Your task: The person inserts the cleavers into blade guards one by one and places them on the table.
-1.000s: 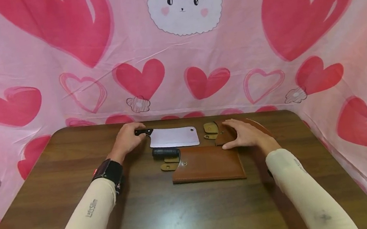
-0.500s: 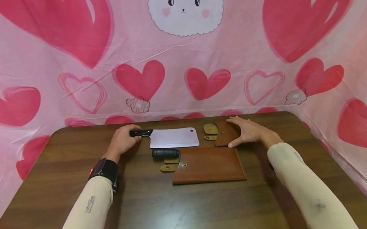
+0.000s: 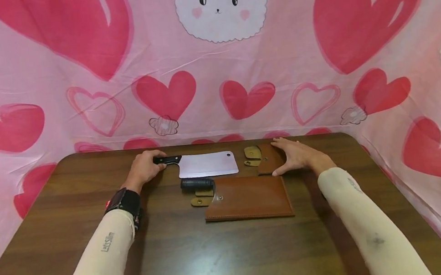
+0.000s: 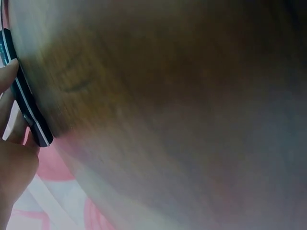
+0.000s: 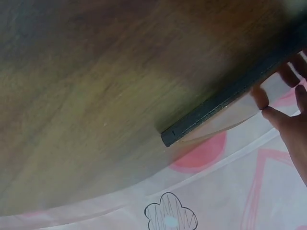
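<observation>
A cleaver [image 3: 207,165] with a broad pale blade lies flat on the wooden table. My left hand [image 3: 143,167] pinches the end of its black handle [image 4: 26,91], thumb on one side and fingers on the other. Right of the blade lies a brown leather sheath [image 3: 269,161] with two tan strap tabs at its left end. My right hand [image 3: 299,155] spreads over that sheath, thumb by the near edge and fingertips toward the far edge. In the right wrist view the thumb and fingers [image 5: 288,74] are at the sheath's shiny surface [image 5: 220,117], its dark edge below.
Nearer the person lies a second, larger brown sheath [image 3: 250,198] with a ribbed black handle [image 3: 196,184] sticking out and tan straps [image 3: 201,201] beside it. Pink cloth [image 3: 208,102] printed with hearts stands behind the table [image 3: 211,267] and along its sides.
My left hand has slid left along the handle to its end. My right hand has shifted right, uncovering more of the small sheath. The cleaver and sheaths lie nearly where they were.
</observation>
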### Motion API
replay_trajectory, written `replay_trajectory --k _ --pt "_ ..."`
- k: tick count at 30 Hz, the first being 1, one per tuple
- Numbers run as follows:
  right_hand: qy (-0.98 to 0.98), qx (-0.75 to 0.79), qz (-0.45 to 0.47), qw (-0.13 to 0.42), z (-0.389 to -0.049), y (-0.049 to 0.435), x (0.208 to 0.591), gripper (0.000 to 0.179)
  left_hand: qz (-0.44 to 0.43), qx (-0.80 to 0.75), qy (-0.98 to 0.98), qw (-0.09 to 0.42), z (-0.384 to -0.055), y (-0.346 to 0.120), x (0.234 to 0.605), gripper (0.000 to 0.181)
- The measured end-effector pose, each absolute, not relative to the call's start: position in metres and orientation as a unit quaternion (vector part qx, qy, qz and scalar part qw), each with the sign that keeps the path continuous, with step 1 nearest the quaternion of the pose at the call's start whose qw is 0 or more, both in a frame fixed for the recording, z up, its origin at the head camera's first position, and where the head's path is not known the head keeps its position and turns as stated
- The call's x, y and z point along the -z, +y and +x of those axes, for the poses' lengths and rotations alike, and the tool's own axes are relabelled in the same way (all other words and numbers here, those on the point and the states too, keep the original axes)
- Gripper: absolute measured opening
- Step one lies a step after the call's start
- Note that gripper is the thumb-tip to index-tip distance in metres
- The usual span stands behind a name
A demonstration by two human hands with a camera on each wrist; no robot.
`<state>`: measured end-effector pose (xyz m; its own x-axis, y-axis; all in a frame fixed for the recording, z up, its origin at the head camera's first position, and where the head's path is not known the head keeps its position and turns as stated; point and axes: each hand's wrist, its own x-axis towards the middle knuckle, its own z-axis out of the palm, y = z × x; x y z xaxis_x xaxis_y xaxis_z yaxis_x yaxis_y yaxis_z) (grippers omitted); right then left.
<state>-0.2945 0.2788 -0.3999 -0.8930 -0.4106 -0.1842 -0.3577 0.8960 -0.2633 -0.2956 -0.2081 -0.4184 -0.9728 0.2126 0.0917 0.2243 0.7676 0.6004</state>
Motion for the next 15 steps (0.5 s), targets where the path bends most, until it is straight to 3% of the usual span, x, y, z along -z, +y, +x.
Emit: replay_trajectory --k 15 --pt "0.968 0.055 -0.246 0.019 -0.2871 0.2816 0.3988 0.113 -0.116 0.362 -0.925 -0.003 -0.2924 -0.2144 0.4176 0.028"
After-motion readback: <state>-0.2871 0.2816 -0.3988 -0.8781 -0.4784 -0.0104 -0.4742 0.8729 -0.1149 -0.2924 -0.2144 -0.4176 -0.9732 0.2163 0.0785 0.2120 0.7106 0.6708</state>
